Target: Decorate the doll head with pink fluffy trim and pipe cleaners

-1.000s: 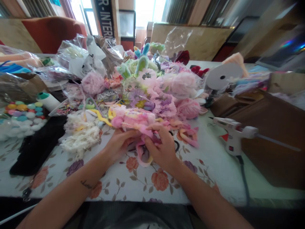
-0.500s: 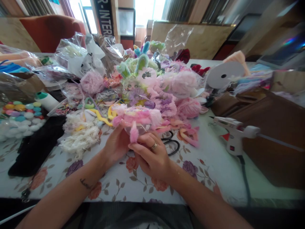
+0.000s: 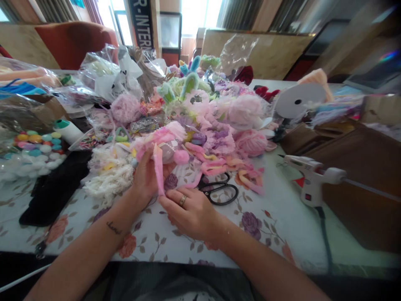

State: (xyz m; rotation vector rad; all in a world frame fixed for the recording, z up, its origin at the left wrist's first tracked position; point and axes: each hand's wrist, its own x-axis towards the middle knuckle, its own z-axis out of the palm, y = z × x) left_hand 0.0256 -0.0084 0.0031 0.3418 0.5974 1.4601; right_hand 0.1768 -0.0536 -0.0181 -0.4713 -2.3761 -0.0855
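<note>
My left hand (image 3: 146, 177) is wrapped round the lower left side of a rounded craft piece (image 3: 167, 152), which has pink fluffy trim, small white beads and a pink pompom (image 3: 181, 157). A pink fuzzy strip (image 3: 158, 167) hangs down from its front. The strip's lower end is pinched between the thumb and fingers of my right hand (image 3: 189, 211), which wears a ring. Part of the strip trails rightward behind that hand. Black-handled scissors (image 3: 223, 194) lie on the flowered tablecloth (image 3: 145, 240), just beyond my right hand, blades hidden.
A white glue gun (image 3: 308, 173) rests at the right beside a brown box (image 3: 363, 179). Cream yarn (image 3: 108, 177) and a black cloth (image 3: 56, 188) lie on the left. Across the back are pink yarn (image 3: 250, 142), a white spool (image 3: 299, 101), plastic bags and a doll (image 3: 177, 109).
The craft piece has tilted and shifted left with my left hand. My right hand has drawn the pink strip down and toward me, stretching it out. The scissors show more fully.
</note>
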